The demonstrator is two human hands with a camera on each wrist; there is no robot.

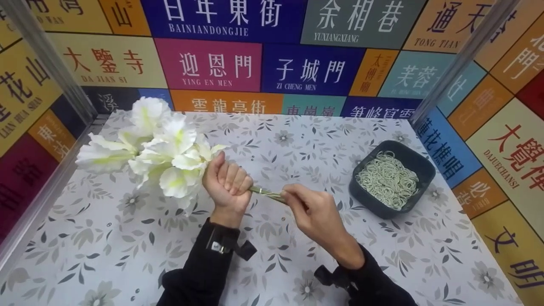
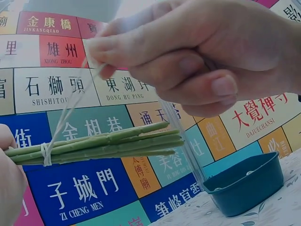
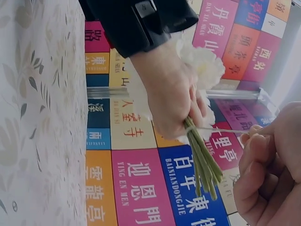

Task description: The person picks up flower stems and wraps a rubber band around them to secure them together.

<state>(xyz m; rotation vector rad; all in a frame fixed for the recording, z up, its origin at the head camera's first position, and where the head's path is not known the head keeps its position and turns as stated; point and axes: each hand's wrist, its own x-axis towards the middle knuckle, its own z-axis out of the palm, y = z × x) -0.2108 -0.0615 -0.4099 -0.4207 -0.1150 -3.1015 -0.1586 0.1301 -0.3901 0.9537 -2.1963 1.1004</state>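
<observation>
My left hand [image 1: 229, 182] grips a bunch of white flowers [image 1: 170, 148] by its stems, just below the blooms, which point to the left. The green stems [image 2: 117, 143] stick out past the little-finger side of that fist, their cut ends towards the right. Close to the fist, a pale rubber band [image 2: 46, 154] is wound round the stems. My right hand [image 1: 314, 212] pinches the band's free loop between thumb and forefinger. In both wrist views the loop is pulled taut, away from the stems.
A dark square bowl [image 1: 365, 204] stands on the right of the table, holding a heap of pale rubber bands [image 1: 386, 180]. A leaf-patterned cloth [image 1: 272, 272] covers the table. Panels with colourful sign prints [image 1: 208, 63] enclose its back and sides.
</observation>
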